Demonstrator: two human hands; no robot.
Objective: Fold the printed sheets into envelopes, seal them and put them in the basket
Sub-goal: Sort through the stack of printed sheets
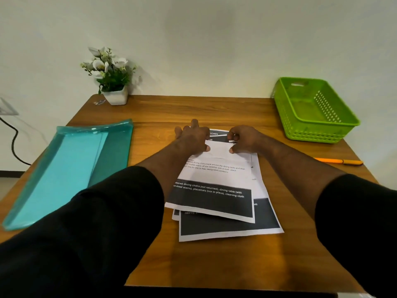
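A small stack of printed sheets (217, 181) with black bands and white text lies in the middle of the wooden table (214, 261). The top sheet's far edge is folded back towards me. My left hand (192, 137) presses on the fold's left part, fingers spread flat. My right hand (242, 138) pinches the folded edge at its right part, thumb and fingers on the paper. A green plastic basket (315, 130) stands empty at the far right of the table. A teal transparent folder (71, 166) holding pale envelopes lies at the left.
An orange pen (339, 161) lies at the right edge, near my right forearm. A white pot of artificial flowers (111, 82) stands at the far left corner against the wall. A black cable (12, 143) hangs beyond the table's left side.
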